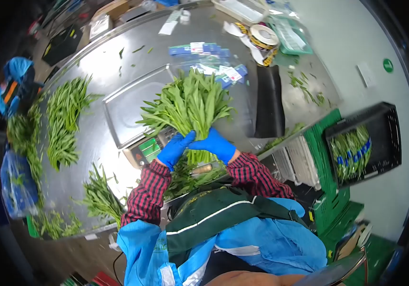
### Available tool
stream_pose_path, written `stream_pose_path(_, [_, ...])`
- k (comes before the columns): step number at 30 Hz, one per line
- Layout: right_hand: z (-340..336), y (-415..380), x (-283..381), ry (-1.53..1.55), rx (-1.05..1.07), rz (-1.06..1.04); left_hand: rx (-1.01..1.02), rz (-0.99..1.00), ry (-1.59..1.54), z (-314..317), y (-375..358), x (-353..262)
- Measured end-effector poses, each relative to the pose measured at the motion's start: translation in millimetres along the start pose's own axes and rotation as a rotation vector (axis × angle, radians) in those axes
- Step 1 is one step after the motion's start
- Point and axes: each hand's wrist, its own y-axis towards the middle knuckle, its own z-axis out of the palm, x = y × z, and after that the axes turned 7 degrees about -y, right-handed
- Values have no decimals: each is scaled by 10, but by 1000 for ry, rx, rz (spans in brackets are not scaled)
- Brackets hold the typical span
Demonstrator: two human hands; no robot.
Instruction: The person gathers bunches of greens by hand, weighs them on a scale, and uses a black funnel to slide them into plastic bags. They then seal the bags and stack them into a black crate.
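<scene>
Stainless worktop [95, 62] carries loose greens [66, 121]. Gloved left hand [176, 150] and right hand [214, 145] have fingers closed around the leafy bunch's [192, 102] stems.

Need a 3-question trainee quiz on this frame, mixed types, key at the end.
1. True or false: the blue-gloved left hand and the blue-gloved right hand are both on the same bunch of long-leafed greens.

2. What does the black slatted plastic crate on the right hold?
A) Yellow-and-black tape rolls
B) Leafy green bundles with blue bands
C) White paper sheets

3. Fill in: the person's checked shirt sleeves are red and ____.

Key: 1 true; 2 B; 3 black.
</scene>
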Motion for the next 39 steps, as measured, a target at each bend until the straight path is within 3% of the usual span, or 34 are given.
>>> stream_pose_path(1, [-92,-101,-45,-13,-89,-17,52,-88,235,166,1,-216])
stream_pose_path(2, [-192,-225,31,-96,-186,-69,48,100,171,403,31,-271])
stream_pose_path(7, [-767,-782,749,-527,-666,-236,524,266,132,1129,913,-404])
stream_pose_path(8, [-936,-801,829,-591,-729,-250,607,196,-120,1307,1166,-268])
stream_pose_path(10, [-1302,-777,882,-883,-925,16,734,33,-637,1633,1583,149])
stream_pose_path(11, [-1489,-734,885,-1022,-1014,156,617,-13,-629,1710,1674,305])
stream_pose_path(13, [-2015,-469,369,-1442,-1077,136,380,-90,-590,1847,1869,442])
stream_pose_path(14, [-2280,-349,-27,-1564,-1037,327,185,-112,-516,1914,1808,451])
stream_pose_path(15, [-2400,-278,-340,-1595,-1000,344,110,-46,-366,1932,1865,528])
stream_pose_path(16, [-2540,-165,-849,-1826,-930,528,29,16,-216,1905,1973,658])
stream_pose_path(17, [-2536,-167,-1111,-1837,-615,765,-54,73,-63,1857,2071,788])
stream_pose_path(19, [-2376,-363,-736,-1718,-430,773,-234,167,11,1814,2232,973])
stream_pose_path(25, [-3269,-759,-719,-692,-244,180,-442,368,-79,1933,2326,1008])
stream_pose_path(27, [-3542,-818,-688,-592,-279,132,-491,440,-161,2015,2430,1085])
stream_pose_path(34, [-4006,-759,-967,-424,-336,154,-755,432,586,2276,2665,1101])
stream_pose_path(37, [-3998,-871,-793,-376,-356,118,-667,477,140,2409,2546,964])
stream_pose_path(39, [-4038,-950,-854,-287,-366,98,-739,413,197,2400,2375,1032])
